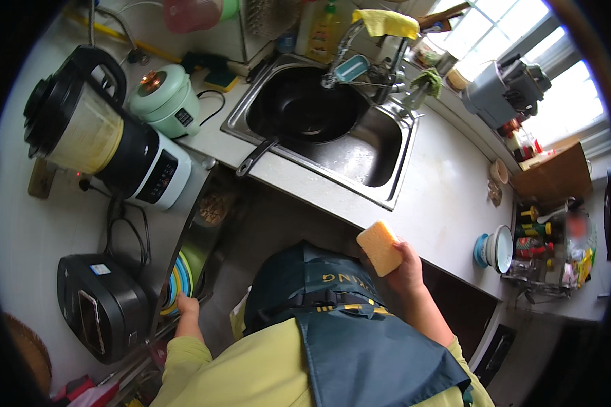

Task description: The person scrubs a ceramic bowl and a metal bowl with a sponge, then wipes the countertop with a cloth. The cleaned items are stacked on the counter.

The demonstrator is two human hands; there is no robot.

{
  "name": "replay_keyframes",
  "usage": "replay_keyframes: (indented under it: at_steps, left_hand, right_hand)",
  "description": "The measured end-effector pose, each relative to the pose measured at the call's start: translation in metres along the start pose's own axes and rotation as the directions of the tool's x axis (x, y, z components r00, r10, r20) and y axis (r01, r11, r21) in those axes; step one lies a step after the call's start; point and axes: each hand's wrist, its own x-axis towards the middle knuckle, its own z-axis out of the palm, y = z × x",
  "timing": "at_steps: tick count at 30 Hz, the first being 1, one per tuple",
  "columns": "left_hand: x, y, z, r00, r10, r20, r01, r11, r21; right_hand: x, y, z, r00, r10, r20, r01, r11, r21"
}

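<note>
My right hand (409, 265) grips a pale yellow sponge (380, 248) in front of the counter edge. My left hand (187, 303) reaches down at the lower left, beside stacked coloured plates (181, 277) on a shelf under the countertop; whether its fingers hold a plate is not plain. Ahead, a black wok (310, 109) sits in the stainless steel sink (382, 152), its handle (257, 157) sticking out over the front rim. A yellow cloth (387, 23) hangs over the faucet, and a blue soap dish (352, 68) is next to it.
On the left side stand a blender (89, 127), a mint-green cooker (168, 102) and a black appliance (104, 305) with a phone on top. Nearby lies a green and yellow scrub sponge (221, 80). Bowls (501, 249) stand at the counter's right end, near a rack of bottles (534, 246).
</note>
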Motion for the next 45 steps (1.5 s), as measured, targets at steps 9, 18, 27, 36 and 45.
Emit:
replay_keyframes:
  at_steps: [9,18,27,36,45]
  left_hand:
    - [-0.067,0.216,-0.030,0.728,0.529,0.436,-0.144,0.740,-0.657]
    - [-0.249,0.456,-0.140,0.093,0.800,0.592,0.227,0.562,-0.795]
    - [-0.213,0.492,-0.079,0.797,0.604,-0.030,-0.274,0.316,-0.909]
    - [-0.083,0.478,-0.130,0.627,0.662,-0.411,-0.616,0.744,0.257]
    - [-0.043,0.497,-0.084,0.817,0.523,-0.242,-0.540,0.841,-0.005]
  right_hand:
    - [-0.001,-0.007,-0.015,0.990,0.115,-0.081,-0.088,0.955,0.282]
    - [0.021,-0.048,-0.032,0.988,0.079,0.134,-0.097,0.987,0.130]
    - [0.046,-0.100,-0.120,1.000,0.018,-0.024,-0.027,0.891,-0.453]
    - [0.042,-0.122,-0.168,0.963,0.166,-0.210,-0.243,0.872,-0.425]
    - [0.028,-0.122,-0.158,0.943,0.154,-0.294,-0.245,0.922,-0.300]
